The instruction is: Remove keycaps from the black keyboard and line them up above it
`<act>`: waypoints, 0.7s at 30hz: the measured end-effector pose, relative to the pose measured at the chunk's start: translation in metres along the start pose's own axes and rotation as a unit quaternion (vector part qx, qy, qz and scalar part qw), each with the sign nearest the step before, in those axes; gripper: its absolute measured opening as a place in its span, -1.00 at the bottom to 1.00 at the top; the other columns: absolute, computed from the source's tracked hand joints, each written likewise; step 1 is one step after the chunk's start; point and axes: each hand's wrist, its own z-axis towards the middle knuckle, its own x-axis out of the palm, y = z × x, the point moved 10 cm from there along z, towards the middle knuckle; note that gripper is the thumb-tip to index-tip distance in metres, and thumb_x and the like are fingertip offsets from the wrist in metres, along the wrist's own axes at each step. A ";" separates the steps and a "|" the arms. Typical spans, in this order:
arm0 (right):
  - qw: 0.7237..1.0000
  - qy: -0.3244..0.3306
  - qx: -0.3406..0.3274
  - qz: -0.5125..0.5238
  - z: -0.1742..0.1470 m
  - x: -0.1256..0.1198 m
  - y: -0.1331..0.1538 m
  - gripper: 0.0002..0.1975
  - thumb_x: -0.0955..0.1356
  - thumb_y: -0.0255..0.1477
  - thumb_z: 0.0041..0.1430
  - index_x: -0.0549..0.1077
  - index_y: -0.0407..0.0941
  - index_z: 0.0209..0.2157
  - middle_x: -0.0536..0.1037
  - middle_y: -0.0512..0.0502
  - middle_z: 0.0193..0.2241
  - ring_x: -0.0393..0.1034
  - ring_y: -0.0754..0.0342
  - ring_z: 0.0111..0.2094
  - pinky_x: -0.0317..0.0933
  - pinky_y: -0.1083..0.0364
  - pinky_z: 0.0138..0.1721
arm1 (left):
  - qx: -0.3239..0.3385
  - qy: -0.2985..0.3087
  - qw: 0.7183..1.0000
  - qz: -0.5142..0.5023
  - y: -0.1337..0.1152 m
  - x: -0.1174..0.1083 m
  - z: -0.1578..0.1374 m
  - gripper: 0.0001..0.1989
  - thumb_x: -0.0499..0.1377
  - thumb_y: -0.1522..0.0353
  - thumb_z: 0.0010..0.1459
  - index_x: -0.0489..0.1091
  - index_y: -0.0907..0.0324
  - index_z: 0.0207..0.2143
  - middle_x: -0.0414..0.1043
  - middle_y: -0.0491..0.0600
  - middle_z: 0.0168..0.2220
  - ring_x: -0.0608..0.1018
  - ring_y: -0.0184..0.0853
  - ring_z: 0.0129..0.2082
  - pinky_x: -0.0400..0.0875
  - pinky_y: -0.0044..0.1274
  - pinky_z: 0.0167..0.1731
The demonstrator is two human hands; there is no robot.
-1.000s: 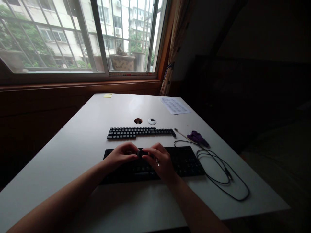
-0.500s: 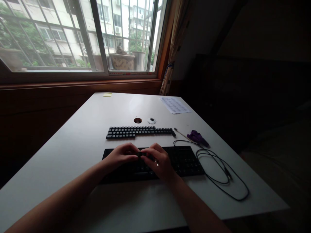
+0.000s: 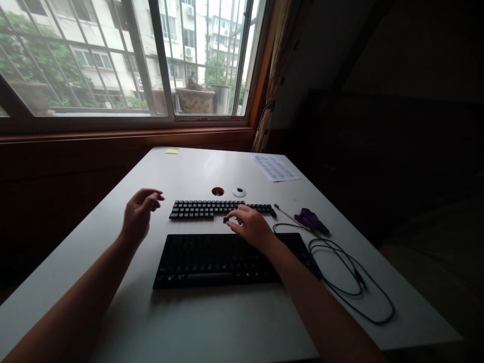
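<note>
My right hand (image 3: 251, 227) pinches a small black keycap (image 3: 226, 220) between thumb and fingertips, just in front of the rows of loose black keycaps (image 3: 191, 208). Below it lies a black keyboard (image 3: 206, 257); its front rows still carry keys, while the upper part looks dark and its details are hard to make out. Off to the left of the keycap rows, my left hand (image 3: 141, 214) is raised over the white table, fingers loosely bent and slightly apart, with nothing visible in them.
The keyboard's cable (image 3: 340, 252) lies coiled on the right of the white table (image 3: 124, 302). A thin brush-like stick (image 3: 285, 212) and a purple cloth (image 3: 312, 221) rest nearby. Farther back are a cable hole (image 3: 218, 191), its round cover (image 3: 239, 192), printed paper (image 3: 274, 169) and a yellow note (image 3: 172, 150).
Both hands were together over the keyboard and have parted. My left hand moved left and up; my right hand carried the keycap forward to the keycap rows.
</note>
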 end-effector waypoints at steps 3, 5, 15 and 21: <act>0.995 0.071 0.035 -0.058 0.014 0.024 -0.016 -0.86 0.41 -0.39 0.11 0.58 -0.07 -0.26 0.49 -0.02 -0.33 0.37 0.13 -0.36 0.20 0.15 -0.26 | 0.027 -0.100 0.990 0.099 0.019 -0.054 0.015 -0.82 0.15 0.29 0.13 0.46 0.19 -0.27 0.47 -0.07 -0.40 0.42 -0.40 -0.45 0.33 -0.59 -0.43; 0.989 0.107 0.056 -0.080 0.017 0.040 -0.024 -0.85 0.40 -0.38 0.11 0.59 -0.05 -0.25 0.53 -0.03 -0.30 0.40 0.10 -0.30 0.20 0.15 -0.25 | 0.016 -0.132 0.978 0.161 0.036 -0.076 0.019 -0.79 0.13 0.27 0.13 0.46 0.19 -0.26 0.48 -0.07 -0.36 0.44 -0.39 -0.44 0.36 -0.58 -0.41; 0.987 0.097 0.097 -0.078 0.014 0.059 -0.040 -0.80 0.34 -0.30 0.22 0.58 -0.01 -0.20 0.57 -0.04 -0.20 0.45 0.10 -0.27 0.21 0.16 -0.23 | -0.053 -0.011 0.956 0.287 0.079 -0.065 0.028 -0.72 0.13 0.20 0.11 0.51 0.15 -0.24 0.56 -0.05 -0.33 0.54 -0.29 -0.40 0.39 -0.50 -0.36; 0.993 0.060 0.092 -0.044 0.007 0.056 -0.035 -0.77 0.38 -0.31 0.20 0.54 0.01 -0.11 0.58 0.00 -0.16 0.47 0.09 -0.23 0.23 0.16 -0.18 | -0.056 -0.008 0.952 0.300 0.084 -0.068 0.029 -0.69 0.11 0.18 0.11 0.51 0.15 -0.22 0.57 -0.03 -0.31 0.55 -0.26 -0.39 0.42 -0.48 -0.34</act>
